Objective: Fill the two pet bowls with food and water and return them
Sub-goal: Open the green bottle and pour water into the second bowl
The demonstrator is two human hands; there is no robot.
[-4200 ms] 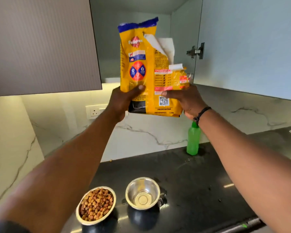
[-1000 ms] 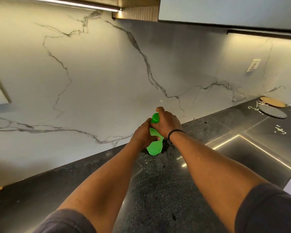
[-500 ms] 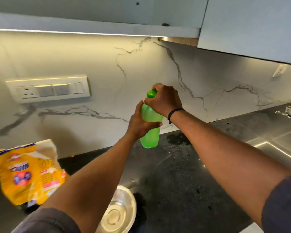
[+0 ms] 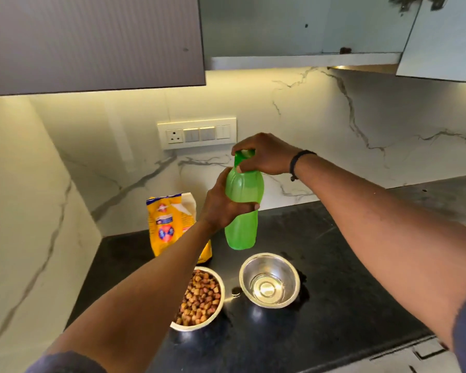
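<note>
The left hand (image 4: 221, 204) is gripping the green bottle (image 4: 242, 211) around its middle, thumb across the front, holding it upright in the air at the centre of the frame. The right hand (image 4: 264, 154) is closing its fingers over the bottle's cap (image 4: 243, 155) from above; a dark band (image 4: 296, 164) is sitting on that wrist.

Just below the bottle, two steel bowls are standing side by side on the black counter (image 4: 334, 305). The right bowl (image 4: 269, 279), lower centre, is catching the light inside; I cannot tell whether there is any water in it. The left bowl (image 4: 199, 300) is lying partly under the left forearm and is heaped with brown kibble (image 4: 201, 294).

Behind the left bowl, a yellow food bag (image 4: 170, 222) is standing against the marble wall, left of centre. Above it, a switch plate (image 4: 197, 133) is sitting on the wall. Along the top of the frame, a cupboard (image 4: 301, 25) is standing open.
</note>
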